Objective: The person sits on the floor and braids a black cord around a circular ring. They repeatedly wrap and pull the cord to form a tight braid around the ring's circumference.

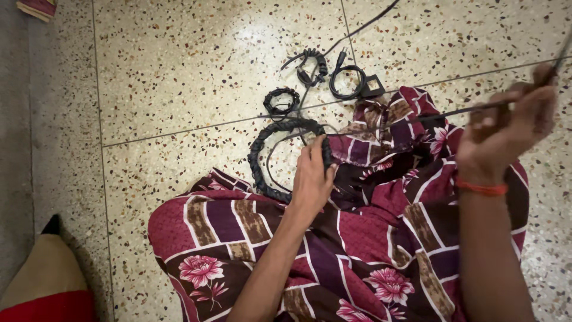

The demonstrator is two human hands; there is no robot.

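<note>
At centre frame the left hand [311, 179] closes its grip on the large braided black ring [262, 156], pinning it against the patterned maroon cloth [357, 250], apparently to steady it. At the upper right, the raised right hand [506, 128] pinches a thin black cord [441, 113], drawing it taut. Smaller black coils [348, 82] lie on the speckled floor [179, 71] above.

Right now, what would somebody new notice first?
Probably the big braided black ring on the speckled floor, gripped by the left hand. Next, the right hand pulling a thin black cord tight above the maroon flowered cloth. Smaller black coils lie beyond.
</note>
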